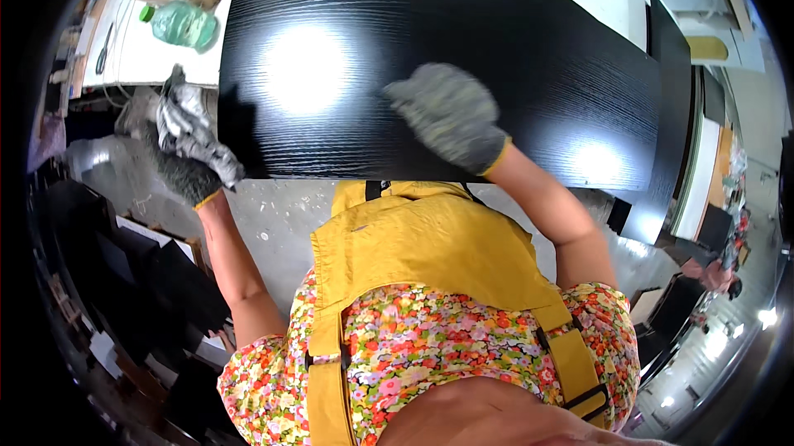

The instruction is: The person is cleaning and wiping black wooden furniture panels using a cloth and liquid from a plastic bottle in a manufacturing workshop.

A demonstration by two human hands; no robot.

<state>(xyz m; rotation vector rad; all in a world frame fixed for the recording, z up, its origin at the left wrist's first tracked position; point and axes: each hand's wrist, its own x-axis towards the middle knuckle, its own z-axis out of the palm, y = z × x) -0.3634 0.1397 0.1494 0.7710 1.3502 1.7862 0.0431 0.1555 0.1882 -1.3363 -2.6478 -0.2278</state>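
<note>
One large black wood-grain panel (463, 57) lay flat across a white surface (157, 53), its near edge just in front of the person's yellow apron (422, 252). Two hands, both in grey knit gloves, were at work. The right hand (451, 115) rested flat on the panel near its middle, fingers spread wide, holding nothing. The left hand (186, 169), just off the panel's left edge, had its grip closed around one crumpled grey rag (186, 128) (bunched above the fist). One green plastic bottle (184, 24) lay on the white surface beyond.
</note>
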